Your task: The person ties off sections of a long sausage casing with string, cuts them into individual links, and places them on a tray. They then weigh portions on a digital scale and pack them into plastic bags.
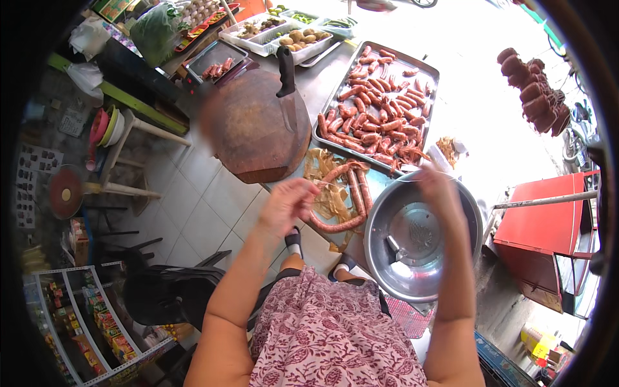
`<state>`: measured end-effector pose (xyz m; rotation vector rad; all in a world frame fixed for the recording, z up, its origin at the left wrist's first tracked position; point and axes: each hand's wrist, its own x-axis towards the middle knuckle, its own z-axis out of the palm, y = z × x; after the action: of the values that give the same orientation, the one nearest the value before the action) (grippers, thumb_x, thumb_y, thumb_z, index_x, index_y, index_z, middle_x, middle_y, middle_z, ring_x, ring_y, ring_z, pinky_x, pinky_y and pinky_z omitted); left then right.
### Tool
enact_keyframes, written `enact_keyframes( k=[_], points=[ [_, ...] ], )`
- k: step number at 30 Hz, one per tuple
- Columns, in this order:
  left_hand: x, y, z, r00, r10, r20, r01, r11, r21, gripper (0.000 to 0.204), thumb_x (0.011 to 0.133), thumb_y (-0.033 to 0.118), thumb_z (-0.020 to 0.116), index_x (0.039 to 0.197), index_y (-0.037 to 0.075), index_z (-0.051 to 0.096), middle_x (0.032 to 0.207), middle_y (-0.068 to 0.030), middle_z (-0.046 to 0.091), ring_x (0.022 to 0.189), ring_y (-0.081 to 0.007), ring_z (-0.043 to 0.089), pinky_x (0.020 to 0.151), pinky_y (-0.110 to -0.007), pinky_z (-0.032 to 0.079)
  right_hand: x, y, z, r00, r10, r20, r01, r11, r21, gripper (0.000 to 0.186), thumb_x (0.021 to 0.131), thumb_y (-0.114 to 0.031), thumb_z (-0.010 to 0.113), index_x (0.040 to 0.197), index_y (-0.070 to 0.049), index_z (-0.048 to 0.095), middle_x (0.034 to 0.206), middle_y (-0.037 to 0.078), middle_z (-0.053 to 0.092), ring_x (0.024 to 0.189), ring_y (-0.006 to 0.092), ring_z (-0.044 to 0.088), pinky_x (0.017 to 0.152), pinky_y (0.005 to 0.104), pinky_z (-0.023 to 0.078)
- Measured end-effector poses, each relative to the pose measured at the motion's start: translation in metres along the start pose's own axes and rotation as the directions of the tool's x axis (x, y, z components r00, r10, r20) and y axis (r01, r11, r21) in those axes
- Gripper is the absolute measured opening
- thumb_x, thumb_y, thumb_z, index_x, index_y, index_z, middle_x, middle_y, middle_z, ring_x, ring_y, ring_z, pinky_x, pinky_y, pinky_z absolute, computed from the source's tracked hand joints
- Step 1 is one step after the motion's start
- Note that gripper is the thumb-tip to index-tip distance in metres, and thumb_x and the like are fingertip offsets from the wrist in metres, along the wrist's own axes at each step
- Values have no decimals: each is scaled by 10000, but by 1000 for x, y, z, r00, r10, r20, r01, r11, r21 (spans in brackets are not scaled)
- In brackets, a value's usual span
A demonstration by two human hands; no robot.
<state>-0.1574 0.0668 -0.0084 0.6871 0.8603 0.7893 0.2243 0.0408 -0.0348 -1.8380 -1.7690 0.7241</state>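
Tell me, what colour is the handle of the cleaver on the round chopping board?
Black. The head view shows the cleaver's handle clearly, above the brown chopping board.

On our steel counter (pixel 322 84) lie a round chopping board (pixel 251 129), sausage tray (pixel 422 64), metal bowl (pixel 387 213) and looped sausages (pixel 351 193).

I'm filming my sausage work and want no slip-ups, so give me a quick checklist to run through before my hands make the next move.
1. Left hand over the long sausage coil: ok, fingers pinched just above it; what they grip, cannot tell.
2. Right hand free: cannot tell, it is blurred above the metal bowl.
3. Bowl has room: ok, only a small utensil lies inside.
4. Cleaver away from the hands: ok, it rests on the round chopping board.
5. Room on the tray of sausages: not ok, it is nearly full.
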Motion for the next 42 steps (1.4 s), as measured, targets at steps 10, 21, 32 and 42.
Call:
enact_keyframes(
  k=[10, 21, 32, 42],
  points=[
    [42, 5, -43, 999, -40, 14, 41, 823, -567, 198, 1032, 218, 519, 991, 44, 603, 666, 20, 408, 558, -99, 382, 524, -246, 323, -16, -189, 163, 885, 247, 395, -458, 314, 832, 166, 940, -114, 669, 1033, 21, 695, 835, 9, 673, 720, 82, 603, 658, 224, 497],
    [93, 28, -130, 965, -260, 20, 241, 861, -449, 190, 1051, 196, 482, 974, 50, 576, 643, 20, 404, 543, -102, 371, 516, -271, 333, -59, -176, 161, 786, 577, 223, -584, 574, 574, 72, 878, -26, 673, 906, 36, 697, 763, 20, 648, 717, 94, 591, 660, 257, 493],
    [75, -1, -107, 775, -604, 187, 380, 681, 626, 392, 1051, 362, 470, 1209, 29, 601, 1058, -109, 675, 974, -198, 647, 841, -329, 539, -39, -198, 165, 772, 546, -324, -453, 831, 323, 139, 766, -63, 789, 769, 16, 674, 648, 93, 658, 593, 120, 627, 556, 299, 490],
    [81, -7, -47, 843, -435, 315, 519, 813, -264, 205, 1023, 165, 525, 1053, -24, 602, 982, -128, 663, 907, -248, 661, 881, -412, 561, -35, -209, 189, 819, 529, -222, -310, 733, 606, 29, 846, 13, 636, 866, 24, 654, 799, 151, 692, 744, 252, 694, 690, 343, 537]
  ],
)
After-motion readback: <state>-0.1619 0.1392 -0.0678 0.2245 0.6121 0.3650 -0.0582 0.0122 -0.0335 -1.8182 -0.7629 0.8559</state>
